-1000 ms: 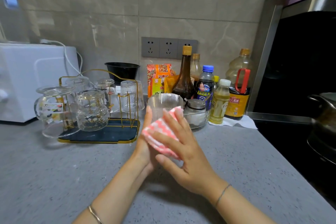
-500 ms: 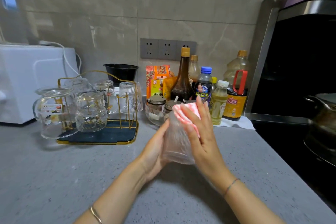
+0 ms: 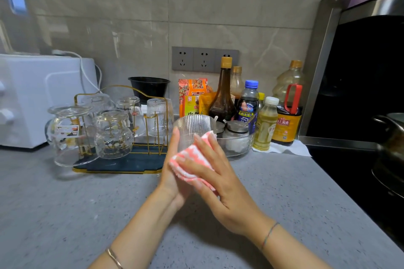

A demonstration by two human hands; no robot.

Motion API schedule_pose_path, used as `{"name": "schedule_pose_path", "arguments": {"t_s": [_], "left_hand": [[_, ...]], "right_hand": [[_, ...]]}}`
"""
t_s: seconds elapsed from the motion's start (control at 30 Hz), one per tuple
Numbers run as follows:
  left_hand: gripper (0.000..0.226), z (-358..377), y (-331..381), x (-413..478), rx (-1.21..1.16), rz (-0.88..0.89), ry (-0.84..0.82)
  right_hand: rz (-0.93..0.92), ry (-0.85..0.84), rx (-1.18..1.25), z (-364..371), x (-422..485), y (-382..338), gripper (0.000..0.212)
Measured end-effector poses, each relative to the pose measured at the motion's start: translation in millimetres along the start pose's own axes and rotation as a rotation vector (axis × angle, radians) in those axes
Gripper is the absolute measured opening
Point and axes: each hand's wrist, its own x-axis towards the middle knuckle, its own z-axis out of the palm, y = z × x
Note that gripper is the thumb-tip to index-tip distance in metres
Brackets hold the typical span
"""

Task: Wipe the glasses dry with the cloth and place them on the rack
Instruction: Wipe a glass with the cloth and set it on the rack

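Observation:
A ribbed clear glass (image 3: 192, 129) is tilted with its mouth facing away, above the grey counter. My left hand (image 3: 172, 172) holds it from the left side and underneath. A pink-and-white checked cloth (image 3: 190, 159) lies over the glass's near side. My right hand (image 3: 223, 185) presses on the cloth with fingers spread and fairly straight. The gold wire rack (image 3: 122, 169) on its dark tray stands just left of my hands. It carries several upside-down glasses, among them a round one (image 3: 113, 135) and a ribbed one (image 3: 158, 116).
A glass bowl with lidded jars (image 3: 236, 144) sits right behind the held glass. Sauce and oil bottles (image 3: 223, 98) and snack packets line the wall. A white appliance (image 3: 39, 98) is at the left. A black hob with a pot (image 3: 391, 144) is at the right.
The glass has swung from upright to tilted with its mouth facing away. My right hand slid the cloth from the rim down over the glass's near side.

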Motion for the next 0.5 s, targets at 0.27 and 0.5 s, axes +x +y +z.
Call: {"name": "schedule_pose_path", "arguments": {"t_s": [0.27,0.5], "left_hand": [[0.048,19,-9,-10,0.255,0.059,-0.01],[0.044,21,-15,-12,0.312,0.067,-0.04]], "right_hand": [[0.125,0.28,0.041,-11,5,16,0.041],[0.175,0.267,0.059,-9,4,12,0.042]]}}
